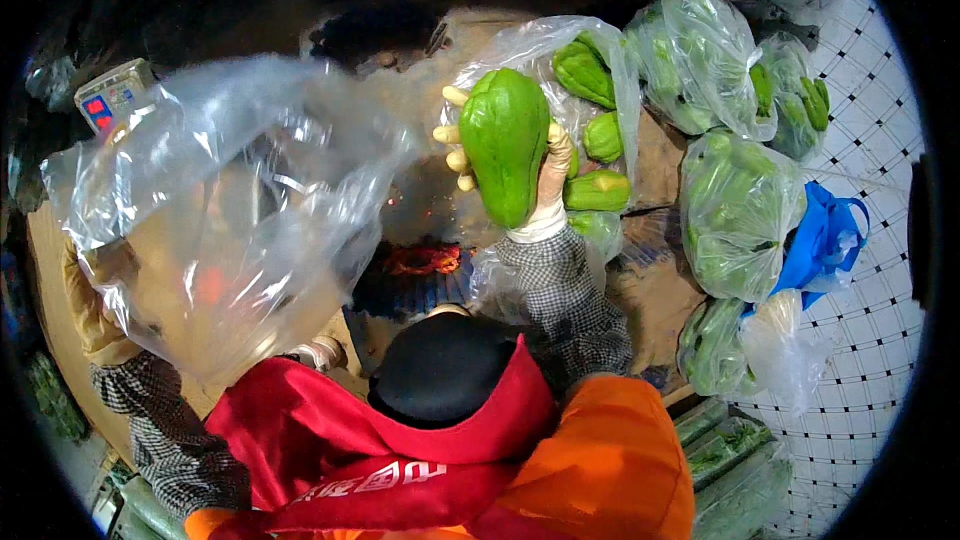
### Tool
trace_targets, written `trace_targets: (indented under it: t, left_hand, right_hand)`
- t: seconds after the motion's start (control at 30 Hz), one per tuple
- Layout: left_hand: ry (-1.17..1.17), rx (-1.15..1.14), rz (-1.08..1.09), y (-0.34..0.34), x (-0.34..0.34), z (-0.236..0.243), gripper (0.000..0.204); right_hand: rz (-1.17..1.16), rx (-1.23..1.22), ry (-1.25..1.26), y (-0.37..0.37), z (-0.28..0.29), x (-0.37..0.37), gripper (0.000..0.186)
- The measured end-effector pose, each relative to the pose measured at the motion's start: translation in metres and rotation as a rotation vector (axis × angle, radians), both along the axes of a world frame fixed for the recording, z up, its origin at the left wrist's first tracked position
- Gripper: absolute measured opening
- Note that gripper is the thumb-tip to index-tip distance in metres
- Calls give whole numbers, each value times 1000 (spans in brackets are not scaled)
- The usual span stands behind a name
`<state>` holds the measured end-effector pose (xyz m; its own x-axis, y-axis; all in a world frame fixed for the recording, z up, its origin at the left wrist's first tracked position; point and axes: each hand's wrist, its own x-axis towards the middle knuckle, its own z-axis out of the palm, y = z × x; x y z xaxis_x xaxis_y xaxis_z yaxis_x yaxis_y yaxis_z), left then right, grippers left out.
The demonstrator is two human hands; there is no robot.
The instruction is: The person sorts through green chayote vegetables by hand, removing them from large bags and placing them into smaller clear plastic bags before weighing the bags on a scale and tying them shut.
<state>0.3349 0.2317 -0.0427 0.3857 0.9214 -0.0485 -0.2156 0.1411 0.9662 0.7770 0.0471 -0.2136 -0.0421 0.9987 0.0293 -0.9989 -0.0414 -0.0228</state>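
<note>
Red apron cloth (360, 420) lay nearest, beside an orange sleeve (610, 465). From where I stood, the person's right hand (554, 185) was curled round a green chayote (506, 140), held up at the left side of an open clear bag (630, 70) with more chayotes (597, 192). The left hand (98, 310) met the edge of a loose plastic bag (270, 230); I couldn't tell whether its fingers pinched. Rightward, a blue bag (825, 235) sat beside a filled bag (735, 210).

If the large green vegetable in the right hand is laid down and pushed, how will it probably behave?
The green vegetable would probably roll in a curve, being rounded and narrower at one end. It seems firm: no sag shows in the right hand. Its surface shines, so it may be slightly slippery.
</note>
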Motion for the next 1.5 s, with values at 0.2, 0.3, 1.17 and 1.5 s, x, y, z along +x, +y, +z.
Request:
trace_targets:
  t: [0.2, 0.3, 1.17, 1.5]
  left_hand:
    - [-636, -596, -61, -46, 134, -22, 42]
    - [-706, -1012, 72, -78, 168, -53, 57]
    - [267, -269, 211, -83, 80, -125, 45]
    - [382, -158, 198, -91, 95, -97, 46]
  right_hand:
    - [-106, 176, 9, -20, 22, 14, 101]
    - [-199, 227, -89, -26, 41, 20, 102]
    - [-144, -993, -2424, -66, -91, 75, 65]
    - [-347, -307, -86, -83, 8, 61, 66]
